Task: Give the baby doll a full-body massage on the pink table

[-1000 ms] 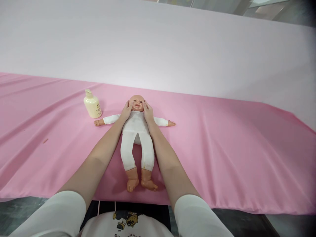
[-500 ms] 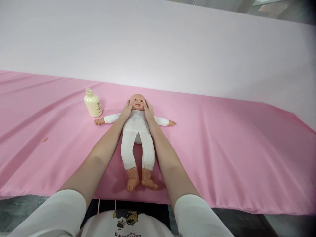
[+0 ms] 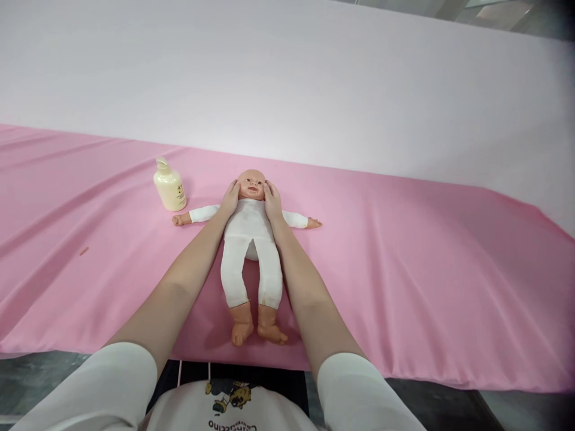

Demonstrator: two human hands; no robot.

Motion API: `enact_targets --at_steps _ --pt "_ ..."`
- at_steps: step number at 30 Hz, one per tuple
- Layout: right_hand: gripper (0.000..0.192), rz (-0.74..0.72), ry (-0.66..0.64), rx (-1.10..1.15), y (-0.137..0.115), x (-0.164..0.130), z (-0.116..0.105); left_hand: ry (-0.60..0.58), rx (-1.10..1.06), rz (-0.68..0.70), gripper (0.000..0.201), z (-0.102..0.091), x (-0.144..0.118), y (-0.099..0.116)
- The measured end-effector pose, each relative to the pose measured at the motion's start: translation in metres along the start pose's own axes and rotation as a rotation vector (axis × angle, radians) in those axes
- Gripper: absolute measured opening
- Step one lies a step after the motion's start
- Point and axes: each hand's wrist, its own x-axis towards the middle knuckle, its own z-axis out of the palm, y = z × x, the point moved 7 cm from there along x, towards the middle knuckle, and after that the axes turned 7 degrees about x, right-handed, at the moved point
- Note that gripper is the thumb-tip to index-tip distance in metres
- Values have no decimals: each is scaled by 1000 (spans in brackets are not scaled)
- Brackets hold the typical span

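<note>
Two hands cupping one doll (image 3: 250, 239) | doll lying face-up on pink cloth (image 3: 404, 269), long axis head-far, feet-near | left hand (image 3: 230, 200), right hand (image 3: 272, 202) pressing open fingers against its cheeks, equally near | lotion bottle (image 3: 169, 185) standing left of doll's head

Wearer: white short sleeves, forearms bare; white top with cartoon print and lettering (partly cut off), dark panel beneath.
</note>
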Motion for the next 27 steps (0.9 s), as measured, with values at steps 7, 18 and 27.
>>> enact_targets --at_steps 7,18,27 --pt "64 -35 28 -7 2 4 -3 20 -44 -198 49 -4 -5 -1" --pt "87 17 -68 -40 4 2 4 37 86 10 63 -2 -6 11" --pt "103 77 -138 -133 4 0 10 -11 96 -46 66 -2 -4 11"
